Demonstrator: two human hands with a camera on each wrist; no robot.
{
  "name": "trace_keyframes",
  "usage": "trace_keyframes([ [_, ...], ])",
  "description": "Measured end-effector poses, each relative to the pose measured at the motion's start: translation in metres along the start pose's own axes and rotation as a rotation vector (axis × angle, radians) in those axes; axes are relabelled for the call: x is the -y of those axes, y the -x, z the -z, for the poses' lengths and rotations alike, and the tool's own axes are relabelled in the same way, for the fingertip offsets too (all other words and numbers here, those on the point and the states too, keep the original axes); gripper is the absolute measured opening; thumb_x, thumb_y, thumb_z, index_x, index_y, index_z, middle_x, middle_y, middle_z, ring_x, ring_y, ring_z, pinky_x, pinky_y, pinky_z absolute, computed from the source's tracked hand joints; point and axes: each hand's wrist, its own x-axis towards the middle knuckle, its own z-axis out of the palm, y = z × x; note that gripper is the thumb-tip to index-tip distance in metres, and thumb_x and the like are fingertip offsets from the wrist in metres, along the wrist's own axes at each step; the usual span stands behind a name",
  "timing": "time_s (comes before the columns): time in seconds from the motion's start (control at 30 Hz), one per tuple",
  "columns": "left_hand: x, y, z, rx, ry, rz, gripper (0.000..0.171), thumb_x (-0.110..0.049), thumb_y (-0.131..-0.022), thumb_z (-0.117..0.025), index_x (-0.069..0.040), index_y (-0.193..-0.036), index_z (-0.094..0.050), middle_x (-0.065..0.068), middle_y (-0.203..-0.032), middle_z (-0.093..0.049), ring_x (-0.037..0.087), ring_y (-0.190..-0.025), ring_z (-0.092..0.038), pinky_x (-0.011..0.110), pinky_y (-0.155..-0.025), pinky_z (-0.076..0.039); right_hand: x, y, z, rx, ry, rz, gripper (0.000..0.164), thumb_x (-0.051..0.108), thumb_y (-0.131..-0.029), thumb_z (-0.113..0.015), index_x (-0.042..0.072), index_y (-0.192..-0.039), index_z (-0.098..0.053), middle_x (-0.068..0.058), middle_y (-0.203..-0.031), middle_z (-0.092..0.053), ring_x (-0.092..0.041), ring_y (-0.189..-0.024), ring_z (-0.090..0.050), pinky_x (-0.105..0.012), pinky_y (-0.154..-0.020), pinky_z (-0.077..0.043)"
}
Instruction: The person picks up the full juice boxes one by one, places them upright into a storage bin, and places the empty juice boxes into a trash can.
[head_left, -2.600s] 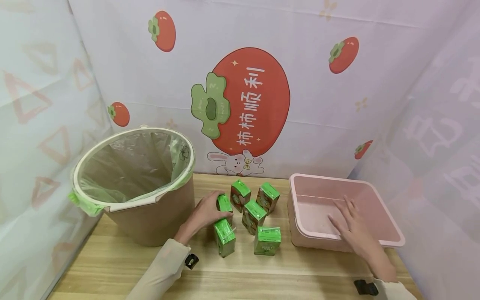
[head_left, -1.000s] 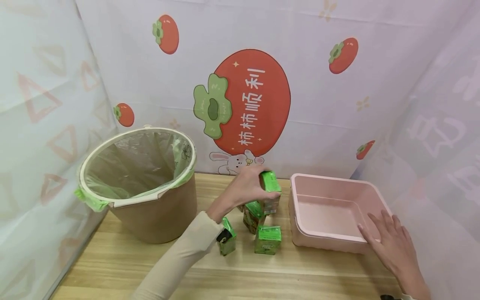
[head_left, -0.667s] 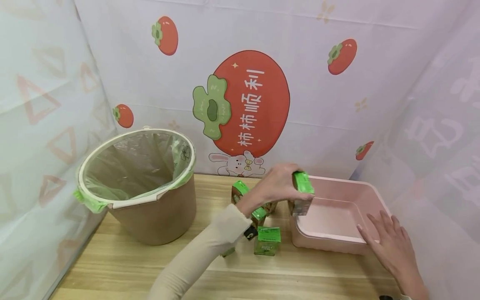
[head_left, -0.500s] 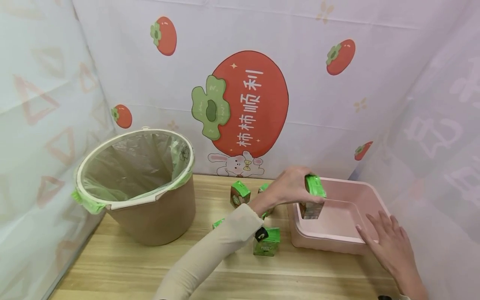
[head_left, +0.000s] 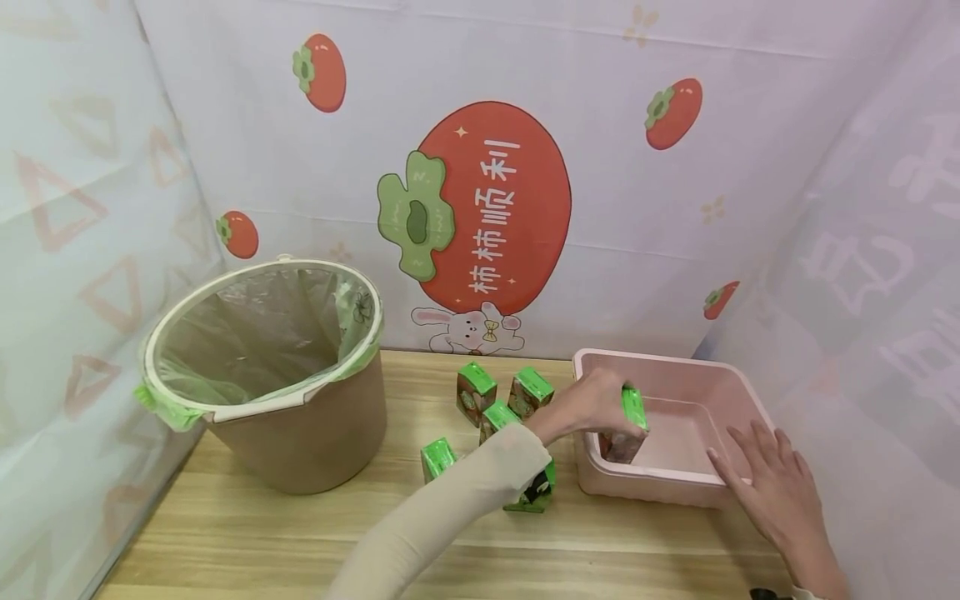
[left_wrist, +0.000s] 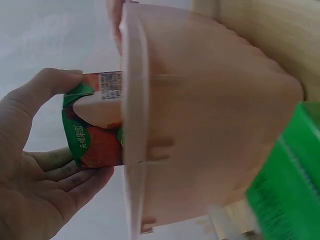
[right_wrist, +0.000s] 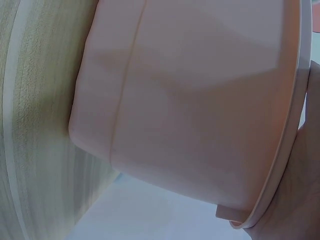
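Bin [head_left: 315, 442]: lined, at far left of the table [head_left: 262, 542].
Drink cartons [head_left: 476, 393]: five, green-topped, right of the bin, front ones partly behind the left sleeve [head_left: 450, 504].
Left grip [head_left: 592, 406]: pinching a sixth carton [head_left: 621, 449] between thumb and fingers, lower end inside the pink tub [head_left: 678, 437].
Right grip [head_left: 776, 485]: loose, resting on the tub's near-right rim.
Left-wrist view: printed code on the held carton, unseen from the head.
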Motion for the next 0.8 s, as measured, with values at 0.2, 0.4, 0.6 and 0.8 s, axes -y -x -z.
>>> trace_keyframes([
  [0.2,0.007,-0.002,-0.021,0.048,-0.136,0.026,0.056,-0.044,-0.078,-0.094,-0.011,-0.120,-0.077,-0.009,-0.096,-0.067,-0.001,-0.077,-0.054,0.008,-0.061,-0.043,0.000,-0.001,0.001,-0.005,-0.004,-0.008,0.058,0.044,-0.106,-0.056,0.001,-0.145,-0.050,-0.040,-0.152,-0.036,-0.066,-0.138,-0.027,-0.075,-0.104,-0.024],
  [0.4,0.010,-0.002,-0.034,0.104,-0.224,0.069,0.050,-0.048,-0.076,-0.095,-0.014,-0.110,-0.080,-0.009,-0.086,-0.061,0.001,-0.069,-0.052,0.012,-0.055,-0.042,0.001,0.000,0.000,-0.003,-0.001,-0.021,0.058,0.044,-0.106,-0.056,0.001,-0.145,-0.050,-0.039,-0.152,-0.037,-0.065,-0.139,-0.027,-0.075,-0.105,-0.024],
  [0.6,0.013,-0.002,-0.045,0.129,-0.358,0.038,0.036,-0.050,-0.078,-0.092,-0.020,-0.092,-0.078,-0.013,-0.074,-0.054,0.001,-0.065,-0.047,0.016,-0.058,-0.037,0.003,-0.001,0.000,0.001,0.002,-0.032,0.060,0.046,-0.107,-0.054,-0.001,-0.144,-0.050,-0.038,-0.152,-0.037,-0.065,-0.140,-0.026,-0.076,-0.106,-0.023],
  [0.8,0.014,-0.003,-0.050,0.143,-0.508,-0.018,0.039,-0.054,-0.081,-0.089,-0.024,-0.077,-0.064,-0.014,-0.074,-0.052,0.002,-0.068,-0.045,0.018,-0.062,-0.034,0.004,0.000,0.000,-0.007,-0.013,-0.038,0.059,0.045,-0.107,-0.054,-0.001,-0.144,-0.051,-0.039,-0.152,-0.037,-0.065,-0.141,-0.026,-0.077,-0.108,-0.022],
])
